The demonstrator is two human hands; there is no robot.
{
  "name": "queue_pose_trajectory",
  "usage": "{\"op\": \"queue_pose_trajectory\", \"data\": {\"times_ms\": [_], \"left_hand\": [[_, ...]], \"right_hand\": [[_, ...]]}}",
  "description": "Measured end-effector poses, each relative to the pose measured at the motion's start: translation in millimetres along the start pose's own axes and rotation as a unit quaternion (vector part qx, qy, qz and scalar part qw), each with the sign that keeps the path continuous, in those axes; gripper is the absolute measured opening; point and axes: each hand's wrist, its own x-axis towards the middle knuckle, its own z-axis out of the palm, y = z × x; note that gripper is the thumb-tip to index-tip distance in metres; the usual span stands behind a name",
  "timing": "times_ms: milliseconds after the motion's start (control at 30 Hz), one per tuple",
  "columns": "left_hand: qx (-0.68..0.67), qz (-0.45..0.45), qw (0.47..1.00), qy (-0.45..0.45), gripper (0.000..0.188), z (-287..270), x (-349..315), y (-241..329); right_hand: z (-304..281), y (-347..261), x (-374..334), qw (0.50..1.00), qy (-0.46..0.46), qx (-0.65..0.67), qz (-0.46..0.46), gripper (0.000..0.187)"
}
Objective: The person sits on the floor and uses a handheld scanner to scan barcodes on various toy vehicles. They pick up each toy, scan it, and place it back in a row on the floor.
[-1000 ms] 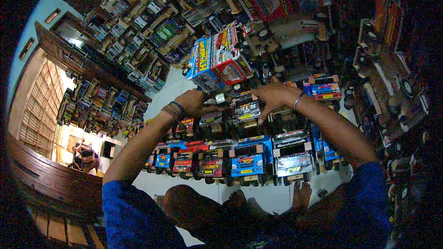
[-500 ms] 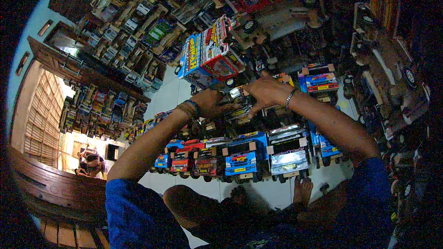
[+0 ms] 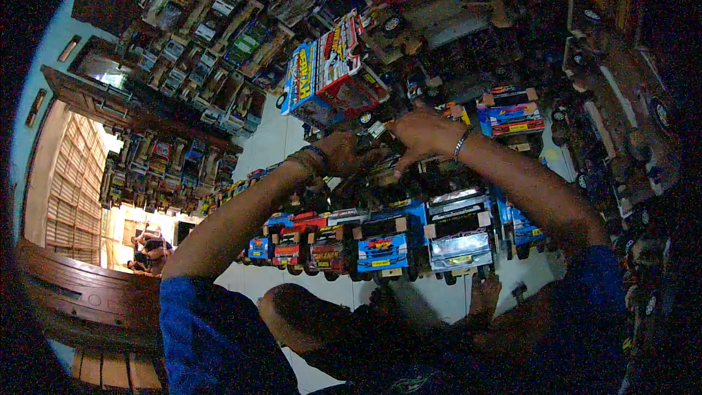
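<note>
My left hand (image 3: 340, 153), with bracelets at its wrist, reaches in among toy trucks in the middle of the view. Its fingers are dark against a dark truck, and their grip is hidden. Opposite it, my right hand (image 3: 424, 137) stretches its thumb and fingers apart over the same spot. Between the hands a small silvery toy part (image 3: 376, 130) shows. Just beyond them stands a large blue, white and red toy truck (image 3: 333, 77). On the near side, a row of toy trucks includes a blue one (image 3: 384, 247) and a silver one (image 3: 459, 241).
Another colourful toy truck (image 3: 510, 113) stands right of my right hand. Unpainted wooden toy vehicles (image 3: 610, 124) crowd the right side. Stacked toy trucks (image 3: 201, 36) fill the far left. My bare foot (image 3: 484, 296) rests on the pale tiled floor (image 3: 322, 289) by the near row.
The view has shifted slightly, and the near row appears a little higher. My left fingers have turned down toward the dark truck. My right hand stays over nearly the same spot.
</note>
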Motion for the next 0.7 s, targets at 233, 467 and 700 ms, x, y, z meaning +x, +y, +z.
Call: {"op": "queue_pose_trajectory", "data": {"times_ms": [233, 467, 700], "left_hand": [[-0.109, -0.048, 0.993, 0.008, 0.063, 2.1, 0.0, 11.2], [-0.108, -0.208, 0.968, 0.094, 0.072, 9.6, -11.1, 41.8], [-0.106, -0.182, 0.973, 0.098, 0.090, 27.0, -6.6, 35.0]], "right_hand": [[2.7, 1.5, -3.6, 0.998, 0.056, -0.001, -0.033, 0.097], [-4.1, -2.4, -3.6, 0.999, -0.015, -0.035, 0.004, 0.095], [-11.2, -6.8, -2.4, 0.996, -0.048, -0.072, 0.017, 0.095]]}}
